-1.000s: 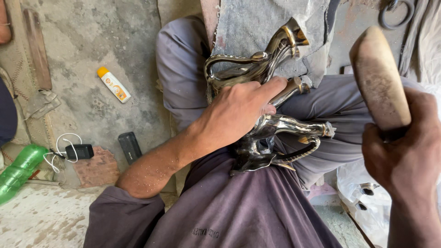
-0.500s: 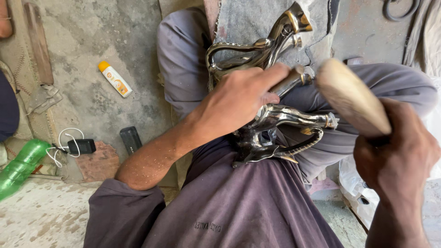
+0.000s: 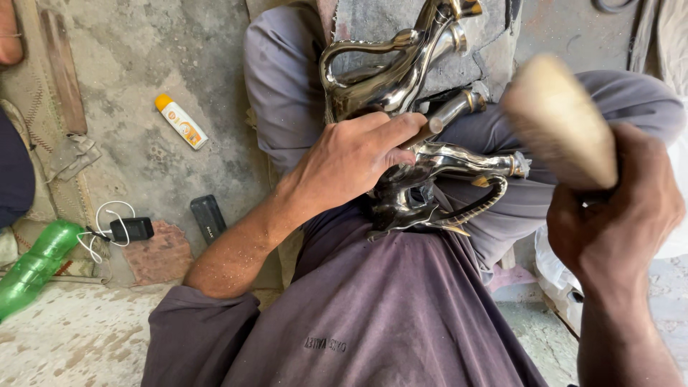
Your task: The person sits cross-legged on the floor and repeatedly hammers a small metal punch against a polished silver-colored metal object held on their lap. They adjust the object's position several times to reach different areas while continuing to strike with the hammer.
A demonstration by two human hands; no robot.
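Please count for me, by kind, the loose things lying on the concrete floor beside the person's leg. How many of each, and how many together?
Small white tube with yellow cap: 1
Flat black rectangular device: 1
Black charger with white cable: 1
Green plastic bottle: 1
Total: 4

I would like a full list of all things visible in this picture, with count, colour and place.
metal figure: 1, shiny silver, on the lap, under the left hand
brush: 1, pale tan, in the right hand
small tube: 1, white and orange, on the floor, upper left
dark flat device: 1, black, on the floor by the left forearm
charger with cable: 1, black with white cable, floor, left
plastic bottle: 1, green, far left
left hand: grips the figure
right hand: holds the brush, raised
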